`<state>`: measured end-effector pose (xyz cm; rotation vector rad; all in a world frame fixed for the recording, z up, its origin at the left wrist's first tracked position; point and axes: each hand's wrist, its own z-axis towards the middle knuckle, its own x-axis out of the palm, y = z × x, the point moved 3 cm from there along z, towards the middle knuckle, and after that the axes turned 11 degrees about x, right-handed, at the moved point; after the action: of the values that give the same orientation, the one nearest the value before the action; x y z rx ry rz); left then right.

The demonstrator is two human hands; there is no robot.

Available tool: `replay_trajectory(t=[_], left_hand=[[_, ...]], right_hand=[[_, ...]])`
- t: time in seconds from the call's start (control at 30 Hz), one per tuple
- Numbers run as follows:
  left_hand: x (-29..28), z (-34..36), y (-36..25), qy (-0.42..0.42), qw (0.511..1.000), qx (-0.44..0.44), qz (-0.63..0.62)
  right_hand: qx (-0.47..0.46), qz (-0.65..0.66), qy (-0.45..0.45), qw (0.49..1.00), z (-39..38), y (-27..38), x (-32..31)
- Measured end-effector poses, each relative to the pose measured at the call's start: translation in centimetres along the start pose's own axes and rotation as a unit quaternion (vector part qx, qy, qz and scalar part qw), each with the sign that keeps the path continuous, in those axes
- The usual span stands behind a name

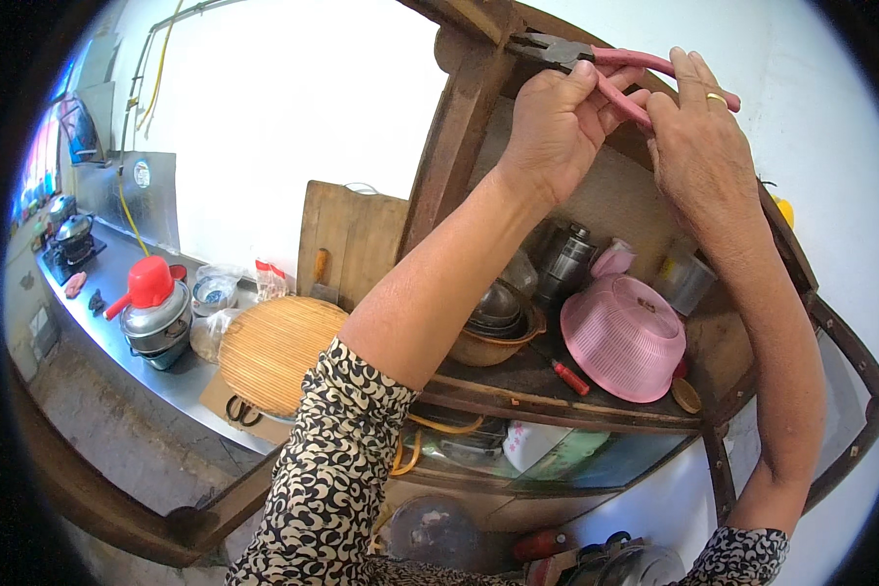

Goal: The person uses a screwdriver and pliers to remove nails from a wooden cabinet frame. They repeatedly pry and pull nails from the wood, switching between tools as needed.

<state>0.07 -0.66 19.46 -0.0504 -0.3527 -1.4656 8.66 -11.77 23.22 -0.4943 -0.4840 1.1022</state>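
Both my hands are raised to the top of a worn wooden shelf frame (456, 146). My left hand (557, 127) grips the pliers (610, 70) near the jaws; the dark jaws bite at the top wooden beam. My right hand (698, 137), with a gold ring, closes around the pink handles from the right. Both forearms come up from the lower edge in black-and-cream patterned sleeves.
On the shelf below sit a pink colander (623, 337), dark pots (498, 313), a metal jar (566, 259) and a red-handled tool (570, 377). To the left, a steel counter (117, 283) holds a red-lidded pot (154, 313), a round woven mat (273, 352), a wooden board (352, 239) and a stove (70, 239).
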Motion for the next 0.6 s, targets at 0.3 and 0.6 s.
replay_trajectory(t=[0.3, 0.6], left_hand=[[-0.3, 0.1, 0.0, -0.016, 0.999, 0.020, -0.040], [-0.2, 0.9, 0.4, -0.038, 0.997, 0.040, -0.060]], right_hand=[[0.026, -0.009, 0.019, 0.999, 1.4, -0.1, -1.8], [-0.026, -0.097, 0.016, 0.995, 4.0, -0.8, -1.3]])
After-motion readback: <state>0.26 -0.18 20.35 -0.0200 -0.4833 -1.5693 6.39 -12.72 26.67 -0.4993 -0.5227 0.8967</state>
